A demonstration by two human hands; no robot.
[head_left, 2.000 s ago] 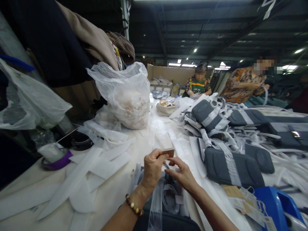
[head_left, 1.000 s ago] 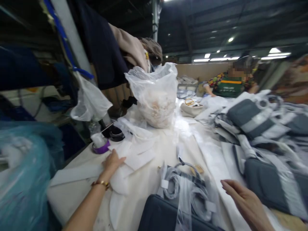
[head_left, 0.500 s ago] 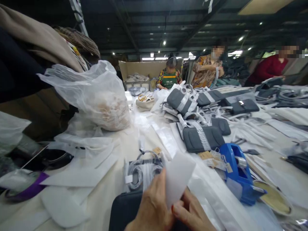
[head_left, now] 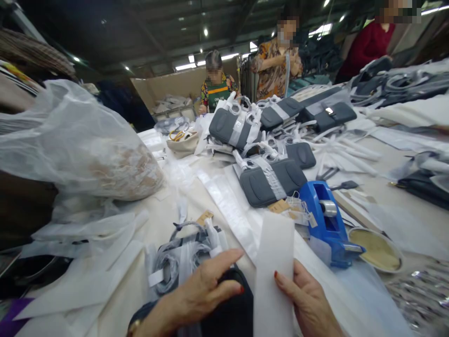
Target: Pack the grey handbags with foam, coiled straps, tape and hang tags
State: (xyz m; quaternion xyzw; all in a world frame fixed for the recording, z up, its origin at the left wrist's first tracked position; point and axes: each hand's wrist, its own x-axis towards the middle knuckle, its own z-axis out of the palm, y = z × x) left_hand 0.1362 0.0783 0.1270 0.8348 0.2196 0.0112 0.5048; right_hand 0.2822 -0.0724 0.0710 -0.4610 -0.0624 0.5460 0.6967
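A strip of white foam sheet (head_left: 274, 267) stands upright in my right hand (head_left: 310, 299), pinched between thumb and fingers along its right edge. My left hand (head_left: 199, 288) is just left of the strip, thumb and fingers apart, with nothing in it. Beneath my left hand lies a dark handbag (head_left: 231, 304), partly hidden by the hand and the strip. Its handles, wrapped in clear plastic (head_left: 168, 271), sit beyond my left fingers. A brown paper tag (head_left: 204, 217) rests just past them.
A blue tape dispenser (head_left: 321, 210) stands to the right, near a round tin (head_left: 377, 250). Several wrapped grey bags (head_left: 271, 180) are piled ahead. A bulging plastic sack (head_left: 115, 154) and white sheets (head_left: 80, 281) occupy the left. Co-workers (head_left: 278, 65) stand across the table.
My left hand has let go of the foam strip and moved left, fingers apart. My right hand keeps the strip, now more upright. The view has turned to the right and tilted.
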